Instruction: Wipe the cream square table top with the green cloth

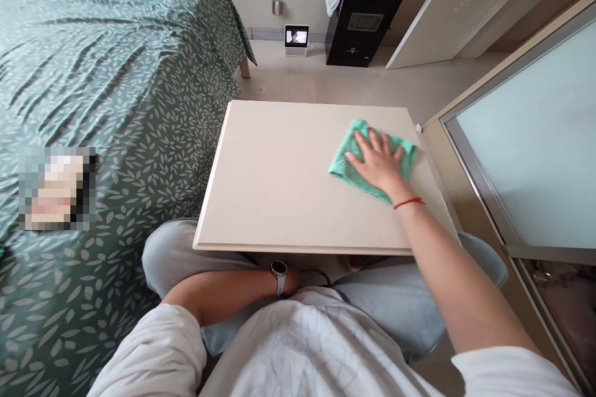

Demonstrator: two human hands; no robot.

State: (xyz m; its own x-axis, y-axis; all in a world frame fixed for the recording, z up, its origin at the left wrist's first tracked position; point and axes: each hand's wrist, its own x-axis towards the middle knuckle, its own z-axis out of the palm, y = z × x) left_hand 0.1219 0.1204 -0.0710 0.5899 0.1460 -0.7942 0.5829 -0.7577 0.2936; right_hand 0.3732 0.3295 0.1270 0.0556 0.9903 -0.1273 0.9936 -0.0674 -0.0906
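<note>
One smooth, rectangular cream tabletop (274, 173) with a stepped, moulded edge, bearing on its right half one thin, four-cornered mint-green fabric cloth (342, 164), which lies directly under the person's right hand (379, 167) and shows around it on several sides. The right hand rests flat upon the cloth, palm down, slightly blurred, its fingers spread apart, a thin red cord bracelet (408, 202) at the wrist. The left hand (292, 280) sits at the lap, partly hidden, its finger position impossible to tell.
</note>
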